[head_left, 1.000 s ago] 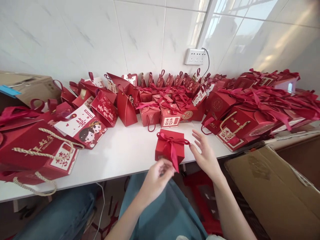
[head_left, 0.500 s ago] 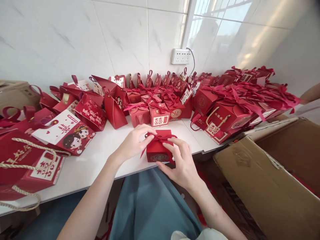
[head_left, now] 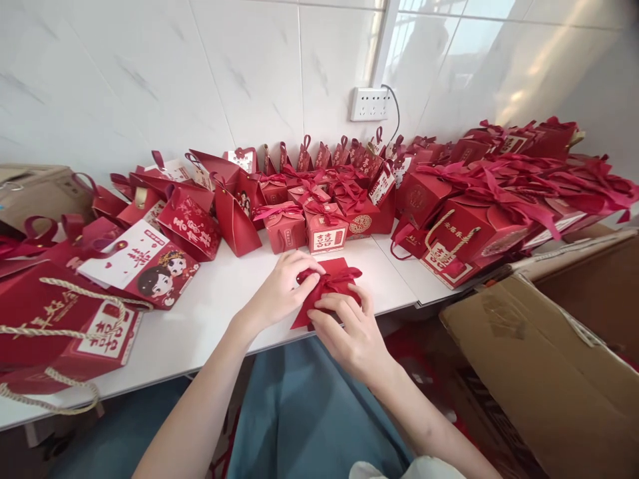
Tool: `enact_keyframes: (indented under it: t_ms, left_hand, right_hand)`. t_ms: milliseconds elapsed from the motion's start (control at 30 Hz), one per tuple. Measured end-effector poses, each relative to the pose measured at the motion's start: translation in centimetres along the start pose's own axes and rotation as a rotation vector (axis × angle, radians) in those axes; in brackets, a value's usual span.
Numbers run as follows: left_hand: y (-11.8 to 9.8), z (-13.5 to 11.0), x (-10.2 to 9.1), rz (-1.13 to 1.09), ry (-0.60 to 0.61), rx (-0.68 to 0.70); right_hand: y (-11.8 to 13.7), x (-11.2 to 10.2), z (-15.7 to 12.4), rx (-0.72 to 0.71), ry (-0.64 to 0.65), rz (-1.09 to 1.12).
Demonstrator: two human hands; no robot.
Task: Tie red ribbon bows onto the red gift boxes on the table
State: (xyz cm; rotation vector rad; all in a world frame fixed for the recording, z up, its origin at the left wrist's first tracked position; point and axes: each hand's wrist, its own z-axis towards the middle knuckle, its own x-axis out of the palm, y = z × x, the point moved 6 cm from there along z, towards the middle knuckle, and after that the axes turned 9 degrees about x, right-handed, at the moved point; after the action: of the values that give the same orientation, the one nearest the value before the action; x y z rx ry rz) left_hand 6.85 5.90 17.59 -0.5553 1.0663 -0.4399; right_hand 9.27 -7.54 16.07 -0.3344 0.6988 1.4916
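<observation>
A small red gift box (head_left: 333, 265) sits at the front edge of the white table (head_left: 224, 293), a dark red ribbon bow (head_left: 344, 276) tied across its top. My left hand (head_left: 282, 293) pinches the ribbon at the bow's left side between thumb and forefinger. In front of the box, my right hand (head_left: 352, 336) has its thumb and fingers closed on the ribbon just below the knot. That hand covers most of the box's front face.
Behind stand several red gift boxes (head_left: 327, 229) with bows. Larger rope-handled boxes lie left (head_left: 60, 319) and right (head_left: 464, 233). An open cardboard carton (head_left: 539, 352) stands at the lower right. A power strip (head_left: 370, 104) is on the tiled wall.
My right hand has come off the box's right side and front corner, its spread fingers closing on the ribbon near the knot. The left hand stays at the bow. The view has shifted slightly.
</observation>
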Motion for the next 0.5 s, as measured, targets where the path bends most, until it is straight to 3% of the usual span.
enact_keyframes:
  t_ms: [500]
  left_hand:
    - [0.2,0.2,1.2,0.08,-0.035,-0.074]
  right_hand:
    - [-1.0,-0.7,-0.2,-0.038,-0.094,0.239]
